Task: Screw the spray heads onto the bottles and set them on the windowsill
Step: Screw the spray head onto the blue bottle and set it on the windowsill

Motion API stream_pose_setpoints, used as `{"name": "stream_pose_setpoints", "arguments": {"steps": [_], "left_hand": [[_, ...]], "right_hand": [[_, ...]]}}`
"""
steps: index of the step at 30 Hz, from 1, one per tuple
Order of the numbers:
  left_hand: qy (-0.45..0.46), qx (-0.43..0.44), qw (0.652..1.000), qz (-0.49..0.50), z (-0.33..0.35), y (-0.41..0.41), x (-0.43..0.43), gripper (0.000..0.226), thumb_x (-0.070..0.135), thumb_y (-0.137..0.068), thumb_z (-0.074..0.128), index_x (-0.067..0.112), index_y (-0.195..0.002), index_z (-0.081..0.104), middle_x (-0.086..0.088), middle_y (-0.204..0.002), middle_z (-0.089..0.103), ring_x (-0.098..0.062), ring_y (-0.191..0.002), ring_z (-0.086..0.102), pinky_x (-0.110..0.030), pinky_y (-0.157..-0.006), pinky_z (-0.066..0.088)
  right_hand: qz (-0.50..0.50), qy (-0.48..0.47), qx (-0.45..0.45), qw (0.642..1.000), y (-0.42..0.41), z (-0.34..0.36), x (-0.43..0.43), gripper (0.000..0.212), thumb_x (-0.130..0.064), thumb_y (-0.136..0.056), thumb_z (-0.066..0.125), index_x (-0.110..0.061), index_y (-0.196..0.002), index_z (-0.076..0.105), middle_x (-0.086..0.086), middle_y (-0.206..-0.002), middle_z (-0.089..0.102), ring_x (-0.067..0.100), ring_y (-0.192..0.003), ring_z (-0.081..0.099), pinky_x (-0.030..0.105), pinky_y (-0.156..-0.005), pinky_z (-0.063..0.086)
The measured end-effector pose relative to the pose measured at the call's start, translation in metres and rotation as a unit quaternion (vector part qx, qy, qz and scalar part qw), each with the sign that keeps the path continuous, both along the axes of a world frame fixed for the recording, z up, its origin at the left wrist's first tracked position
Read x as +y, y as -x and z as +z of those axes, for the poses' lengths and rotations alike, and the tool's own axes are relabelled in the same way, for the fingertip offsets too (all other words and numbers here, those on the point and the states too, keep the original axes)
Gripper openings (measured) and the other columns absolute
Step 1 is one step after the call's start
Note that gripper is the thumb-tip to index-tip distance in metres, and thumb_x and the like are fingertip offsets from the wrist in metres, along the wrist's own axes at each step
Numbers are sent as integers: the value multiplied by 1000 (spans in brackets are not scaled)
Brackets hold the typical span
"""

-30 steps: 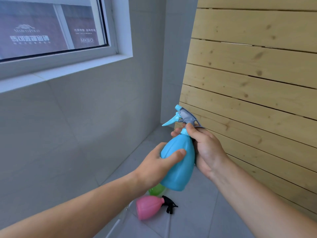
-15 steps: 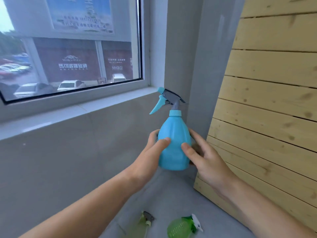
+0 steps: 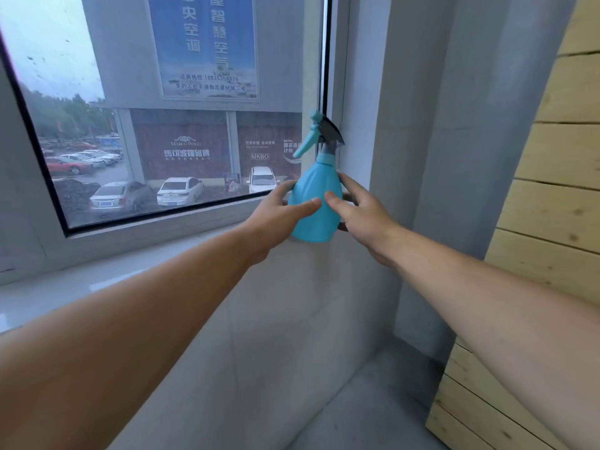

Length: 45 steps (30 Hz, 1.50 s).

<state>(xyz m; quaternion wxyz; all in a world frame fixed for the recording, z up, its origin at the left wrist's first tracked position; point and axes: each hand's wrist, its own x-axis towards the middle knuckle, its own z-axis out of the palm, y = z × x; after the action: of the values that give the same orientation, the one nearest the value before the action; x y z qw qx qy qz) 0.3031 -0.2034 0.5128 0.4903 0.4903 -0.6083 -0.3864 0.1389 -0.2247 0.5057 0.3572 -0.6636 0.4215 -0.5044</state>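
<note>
The blue spray bottle (image 3: 316, 203) stands upright at the right end of the windowsill (image 3: 136, 271), close to the corner where the window frame (image 3: 334, 92) meets the side wall. Its spray head (image 3: 319, 134) is seated on the neck, with the turquoise trigger pointing toward 10 o'clock and the grey cap behind it toward 2 o'clock. Whether the bottle's base already rests on the sill or hangs just above it cannot be told, because the lower edge sits right at the sill's front lip.

Both hands grasp the bottle's body. The left hand (image 3: 279, 216) wraps it from 9 o'clock, thumb laid across the front of the blue plastic and fingers curling behind. The right hand (image 3: 360, 212) holds it from 3 o'clock, thumb on the front nearly meeting the left thumb, fingers reaching round the far side. Both bare forearms stretch up from the lower corners of the view.

Beyond the bottle, at 11 o'clock, the window glass (image 3: 162, 125) shows parked cars and a building with a blue banner. At 3 o'clock from the bottle stands a grey wall (image 3: 422, 157), and further right a panel of pale wooden slats (image 3: 558, 206) leans up the frame's edge. Below the sill, at 6 o'clock, runs grey tiled wall down to the floor (image 3: 373, 410).
</note>
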Motion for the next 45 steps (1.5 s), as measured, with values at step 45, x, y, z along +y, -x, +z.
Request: {"name": "stream_pose_setpoints", "arguments": {"steps": [45], "left_hand": [[16,10,992,127,-5,16,32,57,45,-94,66,18,-142,50,-1,-112,64,-12,-82,61,-30,-71,48]], "right_hand": [[-140,-15,42,989,33,-17,50,51,-42,-86,70,-26,-132,56,6,-129,64,21,-112,64,40,-96,53]]}}
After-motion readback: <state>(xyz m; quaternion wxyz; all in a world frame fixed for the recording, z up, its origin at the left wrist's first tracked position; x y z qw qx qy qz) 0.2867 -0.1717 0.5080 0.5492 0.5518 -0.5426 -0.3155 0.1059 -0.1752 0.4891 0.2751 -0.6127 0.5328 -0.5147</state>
